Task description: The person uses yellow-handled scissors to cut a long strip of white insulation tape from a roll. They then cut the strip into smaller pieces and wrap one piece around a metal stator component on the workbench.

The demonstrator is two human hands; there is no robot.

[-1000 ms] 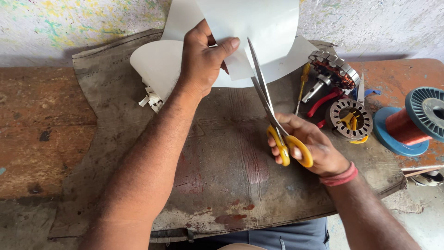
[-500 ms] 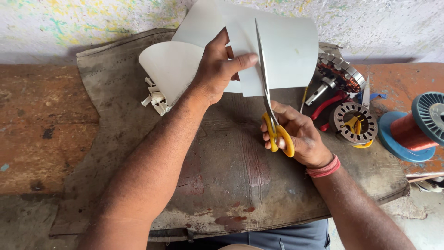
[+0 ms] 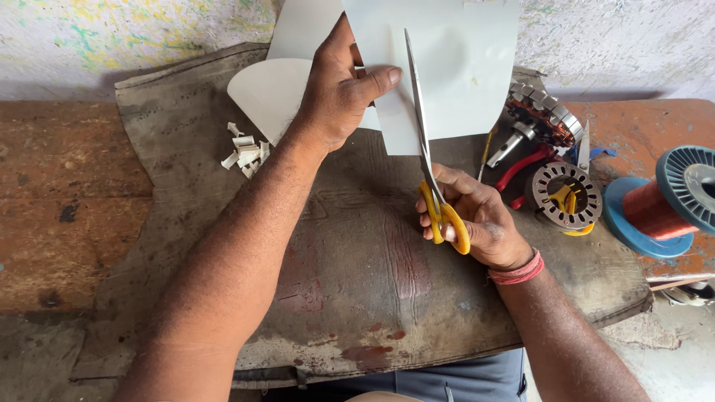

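Head view: nearest, the right hand (image 3: 477,223) grips yellow-handled scissors (image 3: 432,171), blades pointing away and partly closed into a white sheet (image 3: 454,67). Just beyond, the left hand (image 3: 339,93) pinches that sheet between thumb and fingers, holding it up above a worn mat (image 3: 357,283) on the counter (image 3: 67,223). Left of the left hand lie small white scraps (image 3: 246,149). Right of the right hand sit motor parts (image 3: 555,160) and a copper wire spool (image 3: 663,205).
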